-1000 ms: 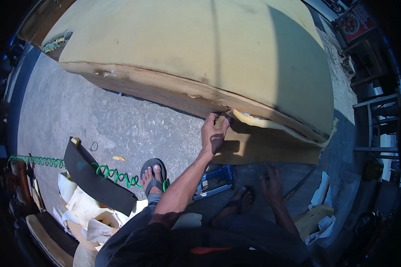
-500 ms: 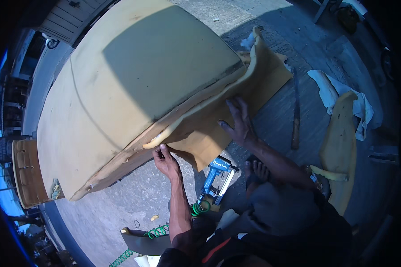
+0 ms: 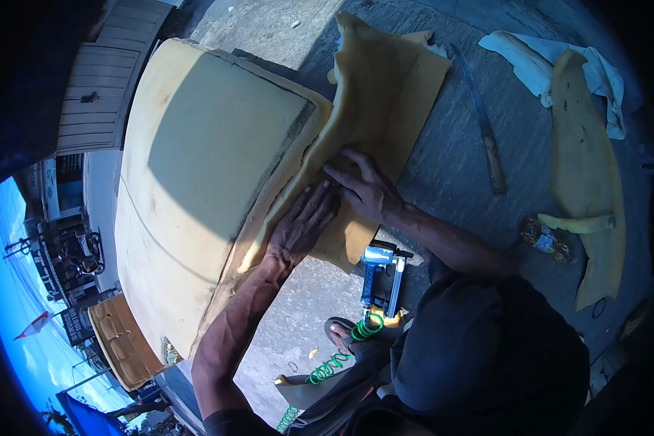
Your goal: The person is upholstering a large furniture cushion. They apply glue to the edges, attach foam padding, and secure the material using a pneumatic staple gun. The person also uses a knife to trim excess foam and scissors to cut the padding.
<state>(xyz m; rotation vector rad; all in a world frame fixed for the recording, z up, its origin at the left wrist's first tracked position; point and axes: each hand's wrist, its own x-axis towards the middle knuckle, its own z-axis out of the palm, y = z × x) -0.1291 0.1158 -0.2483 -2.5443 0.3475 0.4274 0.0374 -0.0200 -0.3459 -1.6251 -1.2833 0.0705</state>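
Note:
A large, pale yellow foam cushion [image 3: 189, 189] stands at the left, partly in shadow. Against its right side lies a thinner tan foam sheet [image 3: 392, 94], its thick edge running along the cushion's side. My left hand [image 3: 304, 224] lies flat on the sheet near that edge, fingers stretched out and together. Just right of it, my right hand [image 3: 367, 190] rests on the same sheet with its fingers apart. Both hands press on the foam and grip nothing. Below the sheet's near corner, a blue staple gun [image 3: 373, 280] sits on the ground, joined to a green coiled hose [image 3: 328, 369].
A long knife [image 3: 485, 134] with a wooden handle lies on the concrete to the right. Beyond it are a yellow foam offcut [image 3: 581, 160], a white cloth [image 3: 599, 83] and a clear container [image 3: 548, 238] with amber contents. A brown tufted seat back [image 3: 123, 341] stands at far left.
My left hand has let go of the sheet's near edge and now lies flat farther along it. My right hand has come down onto the sheet beside it. The view has shifted.

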